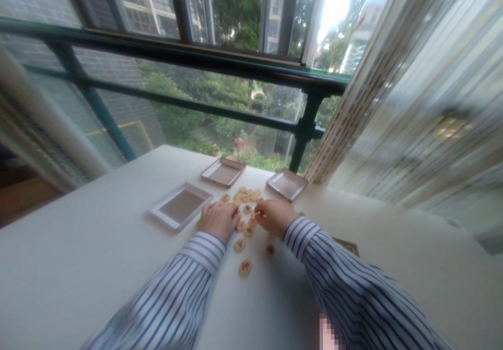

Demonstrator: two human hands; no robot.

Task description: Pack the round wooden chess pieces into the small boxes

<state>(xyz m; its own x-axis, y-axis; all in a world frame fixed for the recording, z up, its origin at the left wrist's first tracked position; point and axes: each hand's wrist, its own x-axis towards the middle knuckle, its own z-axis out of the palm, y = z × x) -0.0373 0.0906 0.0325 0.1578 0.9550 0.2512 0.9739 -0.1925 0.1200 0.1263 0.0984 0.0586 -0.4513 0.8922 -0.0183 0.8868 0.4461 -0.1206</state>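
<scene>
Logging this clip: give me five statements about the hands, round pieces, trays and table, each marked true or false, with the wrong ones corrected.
1. The left hand and right hand are both at the round pieces. True.
2. The white-rimmed tray lies to the right of the right hand. False: it lies to the left of the left hand.
3. All the round pieces are blank. False: several bear red or dark marks.
4. The piece nearest the camera has a red mark. True.
5. The table is white. True.

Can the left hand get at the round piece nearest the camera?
Probably yes: the left hand is close by, and that round piece lies uncovered, apart from the other pieces.
</scene>
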